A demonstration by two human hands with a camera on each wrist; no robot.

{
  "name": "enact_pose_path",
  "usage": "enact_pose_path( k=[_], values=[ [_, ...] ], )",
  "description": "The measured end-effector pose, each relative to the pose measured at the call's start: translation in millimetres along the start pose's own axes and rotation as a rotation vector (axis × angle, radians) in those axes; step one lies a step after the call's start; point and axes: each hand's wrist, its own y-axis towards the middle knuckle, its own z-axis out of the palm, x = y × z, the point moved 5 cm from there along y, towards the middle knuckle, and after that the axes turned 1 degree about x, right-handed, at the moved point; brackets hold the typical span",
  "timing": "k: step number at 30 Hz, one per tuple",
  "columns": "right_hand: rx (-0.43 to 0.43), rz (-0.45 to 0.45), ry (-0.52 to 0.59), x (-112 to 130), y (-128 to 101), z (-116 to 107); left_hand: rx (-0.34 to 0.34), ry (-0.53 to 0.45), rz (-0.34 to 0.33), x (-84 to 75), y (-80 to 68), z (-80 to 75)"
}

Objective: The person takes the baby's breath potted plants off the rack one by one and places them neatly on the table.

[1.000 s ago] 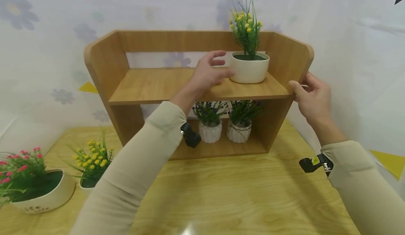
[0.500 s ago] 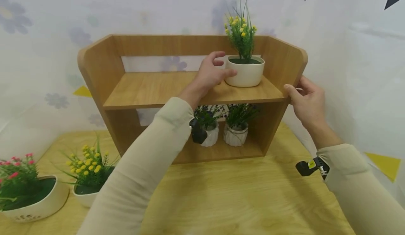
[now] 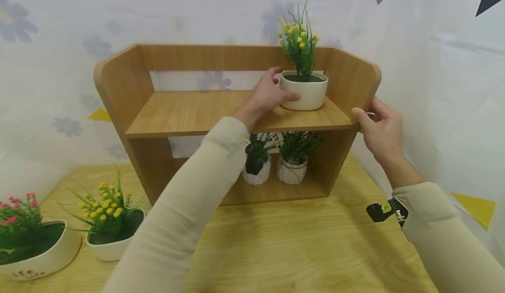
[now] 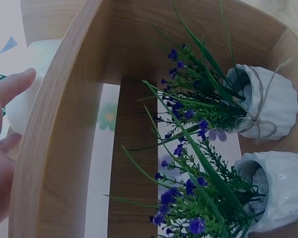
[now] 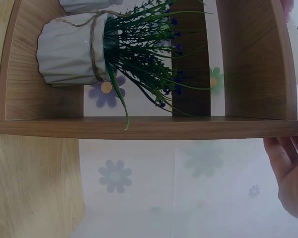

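A wooden two-tier shelf [image 3: 185,109] stands on the table. At the right of its upper board sits a white oval pot [image 3: 311,96] of yellow artificial flowers. My left hand [image 3: 266,95] grips the pot's left end, thumb across the front and fingers at the far side, partly hidden. My right hand [image 3: 382,128] pinches the front edge of the shelf's right side panel, thumb inside and fingers outside. Below, two white ribbed pots [image 4: 275,101] with purple flowers stand in the lower compartment; twine is tied round one.
On the table [image 3: 276,245] at left stand a white oval pot [image 3: 110,249] of yellow flowers and another oval pot [image 3: 47,258] with pink flowers. A flower-patterned white cloth [image 3: 221,17] hangs behind the shelf, with dark pennants along its top.
My left hand has moved right against the pot, its thumb now farther across the front. My right hand keeps its grip on the side panel. The head view has shifted slightly.
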Motion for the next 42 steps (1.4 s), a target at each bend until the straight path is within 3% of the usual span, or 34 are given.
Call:
enact_pose_path(
  k=[9,24,42],
  values=[
    [-0.011,-0.001,0.044,0.9,-0.6,2.5,0.026,0.031,0.005,-3.4,4.5,1.2],
    [-0.007,-0.004,-0.044,2.8,1.1,4.5,-0.011,0.026,0.028,-0.9,4.2,-1.1],
    [-0.012,-0.017,-0.003,4.4,-1.6,5.4,-0.033,0.016,0.053,0.6,1.2,-3.4]
  ],
)
